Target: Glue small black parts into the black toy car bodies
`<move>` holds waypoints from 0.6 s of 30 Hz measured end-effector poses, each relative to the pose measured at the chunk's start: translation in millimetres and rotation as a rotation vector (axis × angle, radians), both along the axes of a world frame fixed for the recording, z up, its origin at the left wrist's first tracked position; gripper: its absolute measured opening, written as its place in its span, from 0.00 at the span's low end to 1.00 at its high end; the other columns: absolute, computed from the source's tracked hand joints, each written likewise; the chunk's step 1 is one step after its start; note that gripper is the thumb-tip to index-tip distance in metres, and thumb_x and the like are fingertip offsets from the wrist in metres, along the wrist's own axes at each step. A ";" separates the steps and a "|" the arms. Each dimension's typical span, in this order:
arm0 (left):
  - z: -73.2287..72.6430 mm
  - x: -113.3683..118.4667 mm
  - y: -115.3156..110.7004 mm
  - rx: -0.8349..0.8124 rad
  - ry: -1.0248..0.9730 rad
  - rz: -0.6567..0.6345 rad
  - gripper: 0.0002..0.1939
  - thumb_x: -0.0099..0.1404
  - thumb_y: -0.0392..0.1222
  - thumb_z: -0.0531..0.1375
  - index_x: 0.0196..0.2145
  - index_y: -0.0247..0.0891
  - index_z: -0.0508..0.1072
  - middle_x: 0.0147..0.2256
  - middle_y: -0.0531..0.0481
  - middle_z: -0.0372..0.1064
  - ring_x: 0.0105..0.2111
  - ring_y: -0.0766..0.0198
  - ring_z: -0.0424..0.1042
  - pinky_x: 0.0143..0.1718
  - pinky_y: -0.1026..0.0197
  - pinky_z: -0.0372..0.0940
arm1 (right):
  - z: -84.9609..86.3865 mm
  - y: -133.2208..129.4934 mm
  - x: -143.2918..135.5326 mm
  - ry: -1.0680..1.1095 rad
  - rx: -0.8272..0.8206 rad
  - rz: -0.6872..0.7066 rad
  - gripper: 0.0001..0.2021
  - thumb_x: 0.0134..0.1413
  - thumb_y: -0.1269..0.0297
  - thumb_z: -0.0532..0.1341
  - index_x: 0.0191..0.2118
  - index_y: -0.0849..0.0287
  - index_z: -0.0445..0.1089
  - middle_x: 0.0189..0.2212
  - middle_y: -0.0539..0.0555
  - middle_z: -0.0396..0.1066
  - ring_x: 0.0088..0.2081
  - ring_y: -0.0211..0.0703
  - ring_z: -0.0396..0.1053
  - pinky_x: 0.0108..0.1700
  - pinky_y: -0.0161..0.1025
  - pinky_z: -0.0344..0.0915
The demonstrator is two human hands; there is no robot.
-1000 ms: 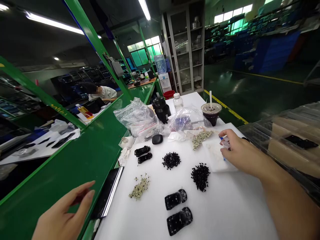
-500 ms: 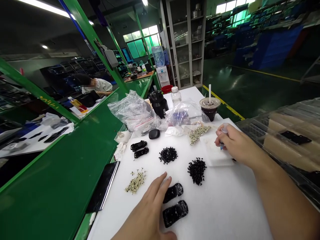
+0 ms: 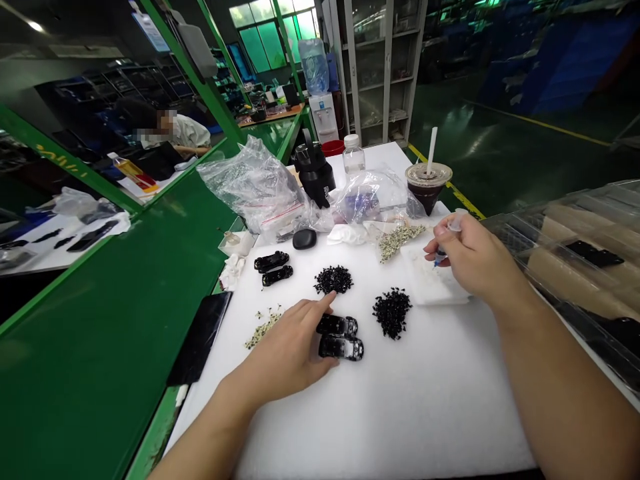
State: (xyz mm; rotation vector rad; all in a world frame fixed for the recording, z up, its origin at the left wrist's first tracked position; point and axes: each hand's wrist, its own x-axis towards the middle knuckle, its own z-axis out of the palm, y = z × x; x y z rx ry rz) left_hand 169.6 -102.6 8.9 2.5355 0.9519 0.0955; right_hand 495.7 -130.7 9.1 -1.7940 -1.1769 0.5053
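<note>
The left hand's (image 3: pixel 287 353) thumb and forefinger stand apart, bracketing two black car-shaped pieces (image 3: pixel 343 348) left of the table's (image 3: pixel 425 393) middle; whether they press cannot be told. The right hand (image 3: pixel 467 250) pinches a small clear tool (image 3: pixel 456 223) between thumb and fingers, its blue tip slanting down and left over a white pad (image 3: pixel 430 277) near the right edge.

The bracketed pieces lie side by side, long axes running left to right, left ends partly hidden by the hand. Toward the far left corner, two smaller black pieces (image 3: pixel 273 267) lie alongside each other, right ends angled slightly toward the far edge. That makes four.

Two black piles (image 3: pixel 393 312) of tiny parts sit beyond and right of the bracketed pair. Of two pale piles (image 3: pixel 400 240), one lies before the bags, the other partly behind the left hand.

Along the far edge are clear plastic bags (image 3: pixel 257 190), one showing something bluish-purple, a black flask (image 3: pixel 315 173) with its contents hidden, a white-capped clear jar (image 3: pixel 354 157), and, toward the far right corner, one lidded cup (image 3: pixel 427 190) holding dark liquid and a white straw (image 3: pixel 433 150). Beyond the right edge, clear trays (image 3: pixel 590 267) hold tan dividers and black parts.
</note>
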 end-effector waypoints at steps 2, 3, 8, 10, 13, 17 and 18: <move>-3.4 0.1 0.5 0.002 -0.023 0.009 0.45 0.60 0.43 0.66 0.68 0.46 0.45 0.56 0.43 0.65 0.56 0.50 0.64 0.57 0.43 0.63 | -0.5 0.1 -1.6 0.001 0.009 0.001 0.12 0.66 0.50 0.53 0.40 0.51 0.66 0.34 0.52 0.76 0.37 0.52 0.76 0.36 0.47 0.72; -4.8 -0.4 0.2 -0.002 -0.033 0.018 0.45 0.60 0.43 0.66 0.68 0.46 0.46 0.56 0.43 0.65 0.56 0.50 0.63 0.58 0.43 0.62 | -0.1 0.1 -2.4 -0.001 0.013 -0.003 0.11 0.66 0.50 0.54 0.40 0.50 0.66 0.34 0.52 0.76 0.37 0.52 0.76 0.36 0.46 0.72; -3.7 -9.9 0.3 -0.037 -0.060 0.040 0.46 0.60 0.44 0.66 0.68 0.46 0.46 0.59 0.43 0.61 0.59 0.49 0.61 0.61 0.43 0.60 | 4.5 0.4 -5.9 -0.112 -0.057 -0.015 0.10 0.64 0.52 0.56 0.39 0.51 0.68 0.35 0.52 0.77 0.37 0.52 0.75 0.39 0.48 0.69; -0.3 -15.0 1.3 -0.030 -0.093 0.056 0.43 0.59 0.45 0.67 0.66 0.47 0.50 0.61 0.42 0.57 0.60 0.48 0.59 0.62 0.43 0.59 | 4.4 1.2 -5.7 -0.123 -0.056 -0.028 0.10 0.63 0.53 0.56 0.39 0.52 0.69 0.35 0.52 0.77 0.37 0.52 0.74 0.40 0.48 0.69; 4.5 -18.8 0.6 -0.013 -0.134 0.071 0.27 0.59 0.43 0.66 0.55 0.45 0.65 0.59 0.43 0.57 0.58 0.49 0.61 0.59 0.46 0.62 | 2.1 2.0 -3.6 -0.090 -0.018 -0.068 0.10 0.62 0.53 0.56 0.41 0.52 0.69 0.36 0.52 0.77 0.37 0.53 0.74 0.41 0.47 0.70; 5.7 -16.4 -4.1 -0.030 -0.113 0.049 0.20 0.58 0.42 0.67 0.47 0.44 0.68 0.55 0.45 0.57 0.54 0.52 0.65 0.55 0.50 0.66 | 1.8 1.1 -3.1 -0.090 -0.033 -0.102 0.10 0.61 0.53 0.57 0.41 0.52 0.70 0.36 0.52 0.77 0.36 0.53 0.74 0.41 0.47 0.69; 5.4 -16.0 -4.7 -0.023 -0.118 0.053 0.23 0.57 0.42 0.67 0.50 0.44 0.67 0.55 0.44 0.56 0.54 0.52 0.64 0.55 0.50 0.66 | 2.7 0.5 -4.1 -0.084 -0.026 -0.109 0.10 0.61 0.54 0.57 0.40 0.52 0.70 0.36 0.52 0.77 0.36 0.53 0.74 0.41 0.47 0.69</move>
